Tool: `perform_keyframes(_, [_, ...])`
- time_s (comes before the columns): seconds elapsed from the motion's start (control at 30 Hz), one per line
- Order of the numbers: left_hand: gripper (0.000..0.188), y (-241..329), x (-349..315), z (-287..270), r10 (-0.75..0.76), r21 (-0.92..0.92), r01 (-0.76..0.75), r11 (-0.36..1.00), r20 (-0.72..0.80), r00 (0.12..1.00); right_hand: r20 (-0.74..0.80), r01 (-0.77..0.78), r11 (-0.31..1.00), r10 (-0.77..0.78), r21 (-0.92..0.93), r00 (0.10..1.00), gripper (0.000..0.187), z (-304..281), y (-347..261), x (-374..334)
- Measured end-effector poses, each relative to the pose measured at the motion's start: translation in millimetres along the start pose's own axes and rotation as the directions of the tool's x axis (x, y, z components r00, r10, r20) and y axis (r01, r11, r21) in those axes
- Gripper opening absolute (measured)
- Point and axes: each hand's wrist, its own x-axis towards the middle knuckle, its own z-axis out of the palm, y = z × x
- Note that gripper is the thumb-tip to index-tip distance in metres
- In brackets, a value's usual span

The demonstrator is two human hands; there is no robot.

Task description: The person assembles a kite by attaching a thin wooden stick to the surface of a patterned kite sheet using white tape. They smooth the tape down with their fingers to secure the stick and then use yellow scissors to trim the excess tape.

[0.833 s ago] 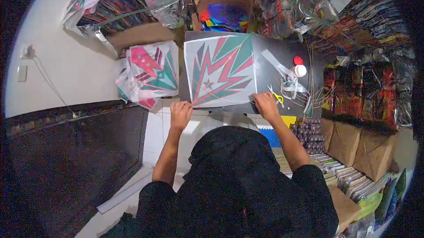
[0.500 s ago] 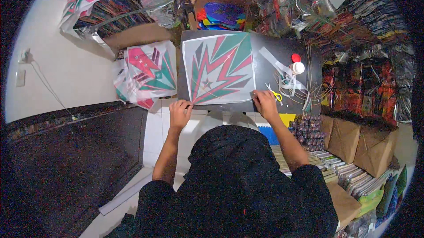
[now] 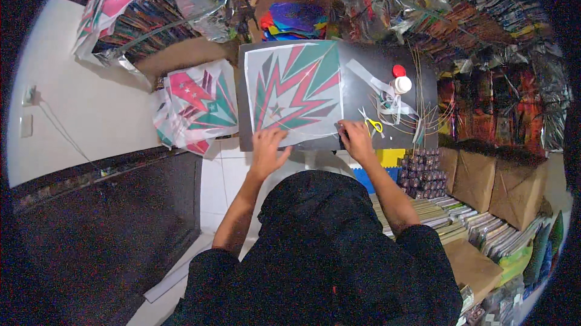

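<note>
Patterned sheet: a thin, pale, nearly square sheet of paper-like or film-like material, lying flat on the worktop, left of its middle and close to its near edge.
Its pattern: jagged shards fan up and out from the lower left, in pinkish red, deep green and near-black on white, with a small dark star low in the design; a broad green area fills the upper right.
Its edges: a plain white margin along the top and left, the lower border slightly curved; a thin line bends across the lower part, too faint to tell whether stick or print.
Left hand: fingers spread, thumb held apart, fingertips over the lower left corner of the sheet.
Right hand: fingers bent at the lower right corner; whether they pinch anything I cannot tell.
Worktop surface: dark, smooth and matte.
Right of the sheet: scissors with glossy yellow handles, blades apart; a rounded white bottle beside a red cap; limp white strips, partly tangled; thin, springy tan sticks.
Left of the worktop: a loose, rumpled pile of similar printed sheets, pink, green and white.
</note>
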Motion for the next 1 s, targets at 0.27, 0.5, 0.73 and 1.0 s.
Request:
perform_keyframes(0.27, [0.042,53,61,76,0.131,-0.062,-0.123,0.990,0.138,0.982,-0.014,-0.035,0.997,0.037,0.073,0.999,0.041,7,-13,-3])
perform_keyframes(0.5, [0.026,57,67,96,0.127,-0.001,-0.129,0.992,0.152,0.980,-0.020,-0.054,0.995,0.056,0.080,0.998,0.041,16,-11,-3])
perform_keyframes(0.73, [0.017,55,70,97,0.116,-0.001,-0.117,0.993,0.135,0.984,-0.022,-0.067,0.990,0.070,0.128,0.997,0.056,0,-5,-7])
perform_keyframes(1.0, [0.014,58,68,99,0.113,-0.010,-0.112,0.994,0.074,0.991,0.051,-0.046,0.994,0.041,0.100,0.998,0.054,-8,-3,0])
